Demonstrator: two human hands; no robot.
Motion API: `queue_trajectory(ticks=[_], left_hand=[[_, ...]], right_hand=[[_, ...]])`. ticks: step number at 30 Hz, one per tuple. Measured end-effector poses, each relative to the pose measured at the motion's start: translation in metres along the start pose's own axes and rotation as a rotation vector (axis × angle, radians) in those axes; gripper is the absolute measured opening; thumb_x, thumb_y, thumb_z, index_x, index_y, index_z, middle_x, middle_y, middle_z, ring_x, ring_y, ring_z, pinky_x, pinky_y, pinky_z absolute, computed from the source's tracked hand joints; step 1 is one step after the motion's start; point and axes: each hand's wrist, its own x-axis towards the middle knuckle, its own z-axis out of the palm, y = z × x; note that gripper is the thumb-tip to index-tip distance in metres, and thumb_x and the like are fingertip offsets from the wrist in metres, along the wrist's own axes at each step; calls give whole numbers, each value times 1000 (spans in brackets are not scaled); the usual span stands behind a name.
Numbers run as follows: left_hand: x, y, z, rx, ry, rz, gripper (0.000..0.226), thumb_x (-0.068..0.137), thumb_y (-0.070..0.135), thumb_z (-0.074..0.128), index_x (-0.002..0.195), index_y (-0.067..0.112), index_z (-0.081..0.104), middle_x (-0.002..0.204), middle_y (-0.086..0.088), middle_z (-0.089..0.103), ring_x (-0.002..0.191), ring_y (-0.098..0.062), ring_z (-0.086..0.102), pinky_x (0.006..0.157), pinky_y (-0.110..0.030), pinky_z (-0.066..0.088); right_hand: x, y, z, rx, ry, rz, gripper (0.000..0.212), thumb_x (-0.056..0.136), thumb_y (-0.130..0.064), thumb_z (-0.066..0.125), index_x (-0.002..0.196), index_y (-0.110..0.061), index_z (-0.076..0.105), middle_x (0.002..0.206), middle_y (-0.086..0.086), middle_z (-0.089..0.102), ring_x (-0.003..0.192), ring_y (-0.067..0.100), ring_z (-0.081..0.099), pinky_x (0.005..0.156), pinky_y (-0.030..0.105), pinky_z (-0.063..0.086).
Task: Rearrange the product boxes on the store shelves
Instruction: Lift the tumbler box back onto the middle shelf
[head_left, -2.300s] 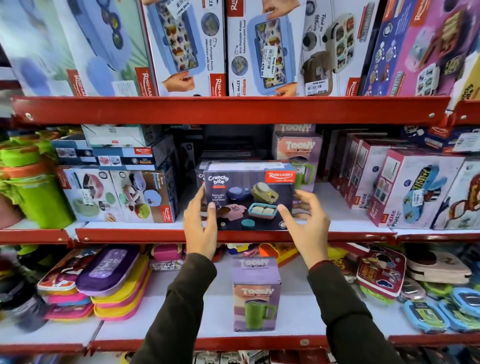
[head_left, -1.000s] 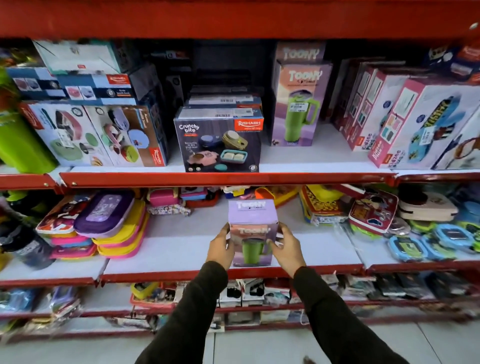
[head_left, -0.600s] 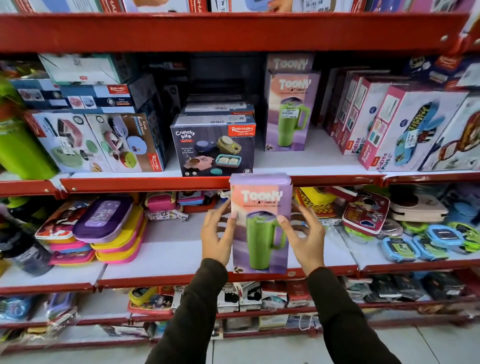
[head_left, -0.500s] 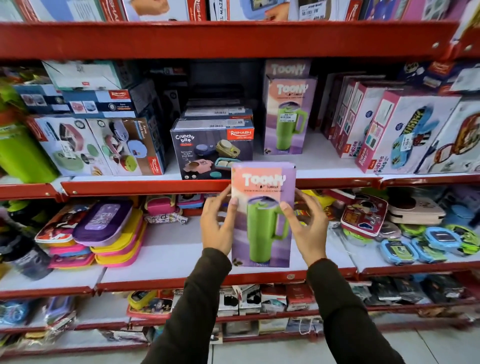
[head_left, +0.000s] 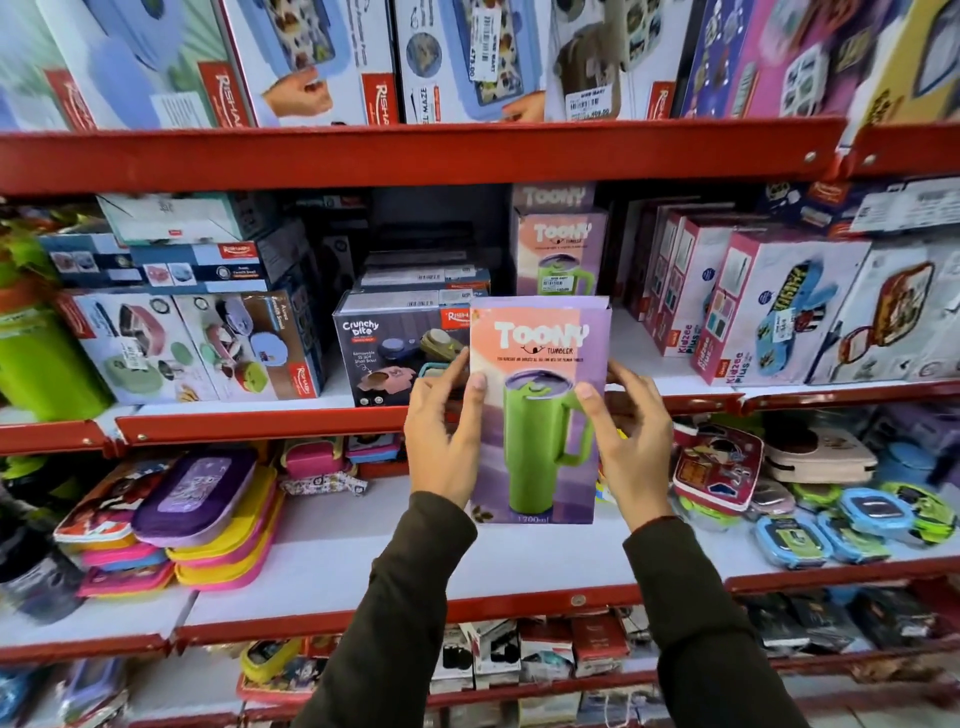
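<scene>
I hold a tall purple and orange Toony tumbler box (head_left: 537, 415) upright in front of the middle shelf (head_left: 260, 423). My left hand (head_left: 444, 431) grips its left edge and my right hand (head_left: 631, 434) grips its right edge. Behind it, on the middle shelf, stand a dark Crunchy Bite box (head_left: 387, 348) and two more Toony boxes (head_left: 561, 249), one stacked on the other. The held box hides the right part of the Crunchy Bite box.
Lunch-box cartons (head_left: 192, 343) fill the middle shelf's left, Kidzee boxes (head_left: 769, 306) its right. The lower shelf (head_left: 363, 561) carries stacked flat containers (head_left: 208, 514) at left and small blue and green boxes (head_left: 852, 525) at right. Large cartons (head_left: 311, 57) line the top shelf.
My hands let go of the Crunchy Bite box, took the Toony box from the lower shelf and raised it to the middle shelf's height.
</scene>
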Motion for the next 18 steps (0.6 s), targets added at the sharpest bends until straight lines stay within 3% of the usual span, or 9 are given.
queue_trajectory(ticks=[2,5,8,11,13,15,18], left_hand=[[12,16,8,12,-23,44,45,98,41,55,139,25,58,105,-3,55,98,4,53,90,-3,39],[37,38,24,28,-61,111,44,100,40,54,142,28,54,117,6,59,113,-6,56,100,-13,42],[61,47,44,71,-89,135,44,102,35,53,144,23,54,132,10,61,120,-4,56,102,-8,41],[79,43,65,84,-132,93,45,103,29,51,147,16,50,140,-4,63,127,-15,59,111,-31,46],[90,36,79,150,-166,73,47,104,24,47,150,14,44,144,-8,60,131,-22,57,111,-31,43],[98,30,89,212,-213,28,50,104,23,45,153,13,39,147,-10,57,133,-25,55,110,-29,40],[103,24,100,229,-276,-63,56,103,24,47,155,10,32,153,-12,50,139,-28,49,116,-34,38]], right_hand=[[17,-11,-9,-9,-14,-18,57,88,-53,67,136,-22,64,120,-8,64,118,11,64,103,48,56],[49,-25,-21,-38,-48,-38,53,94,-44,68,144,-27,58,126,-7,64,116,4,63,102,37,55],[81,-29,-29,-103,-67,-65,51,98,-34,68,147,-26,56,126,-3,69,98,2,66,83,18,56],[103,-23,-27,-142,-90,-36,51,99,-30,67,148,-24,55,109,-18,71,89,-17,64,75,5,51],[114,-15,-21,-174,-108,-17,51,100,-30,65,150,-24,53,116,-12,73,95,-13,66,88,11,54],[123,-4,-16,-200,-136,6,52,101,-28,64,151,-22,51,131,0,72,110,7,69,102,27,54],[135,13,-9,-289,-166,36,53,101,-31,64,151,-20,50,136,7,70,119,24,68,107,44,54]])
